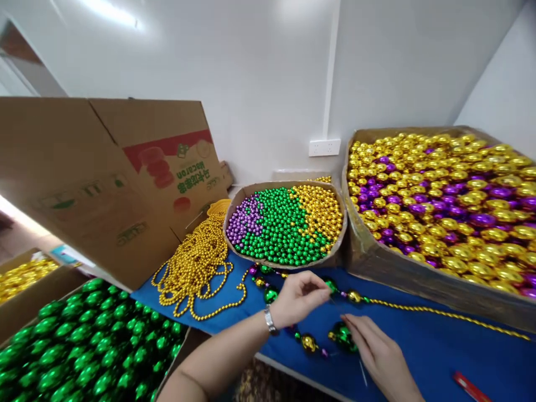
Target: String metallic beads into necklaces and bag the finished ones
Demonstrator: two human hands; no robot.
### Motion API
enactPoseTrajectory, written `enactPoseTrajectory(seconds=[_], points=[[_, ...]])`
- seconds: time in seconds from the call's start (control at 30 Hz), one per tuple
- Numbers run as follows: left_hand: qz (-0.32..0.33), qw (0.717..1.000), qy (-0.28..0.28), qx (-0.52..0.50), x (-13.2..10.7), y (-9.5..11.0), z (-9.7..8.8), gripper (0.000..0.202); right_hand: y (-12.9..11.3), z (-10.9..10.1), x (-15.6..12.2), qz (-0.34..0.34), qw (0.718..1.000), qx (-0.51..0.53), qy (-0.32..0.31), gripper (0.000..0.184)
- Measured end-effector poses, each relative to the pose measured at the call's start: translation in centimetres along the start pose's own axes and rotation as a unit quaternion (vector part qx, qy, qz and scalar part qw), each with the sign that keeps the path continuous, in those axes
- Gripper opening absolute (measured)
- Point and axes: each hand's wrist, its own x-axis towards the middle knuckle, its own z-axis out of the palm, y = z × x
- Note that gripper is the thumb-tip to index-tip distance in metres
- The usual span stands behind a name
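My left hand [298, 298], with a watch on the wrist, is closed in a pinch at a strand of mixed beads [310, 340] lying on the blue table cover [419, 346]. What the fingertips grip is too small to make out. My right hand [377, 349] rests on the cover with fingers together, pressing beside a large green bead [343, 335] of the strand. A gold twisted cord [439, 315] runs from a gold bead [354, 296] off to the right.
A round cardboard tray [288, 223] holds small purple, green and gold beads. A large box [444, 206] of gold and purple beads stands right. A box of green beads [84, 340] is at front left. A gold bead chain pile [196, 262] and a red tool [471, 386] lie on the cover.
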Motion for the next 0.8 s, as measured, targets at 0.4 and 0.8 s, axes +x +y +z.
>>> enactPoseTrajectory(seconds=[0.4, 0.8], points=[[0.103, 0.963, 0.12, 0.218, 4.4, 1.1, -7.5, 0.019, -1.3, -3.5, 0.2, 0.189, 0.97, 0.154, 0.012, 0.029], [0.31, 0.81, -0.143, 0.476, 18.0, 5.5, 8.1, 0.023, -1.9, -6.7, 2.4, 0.132, 0.973, 0.178, 0.069, 0.022]])
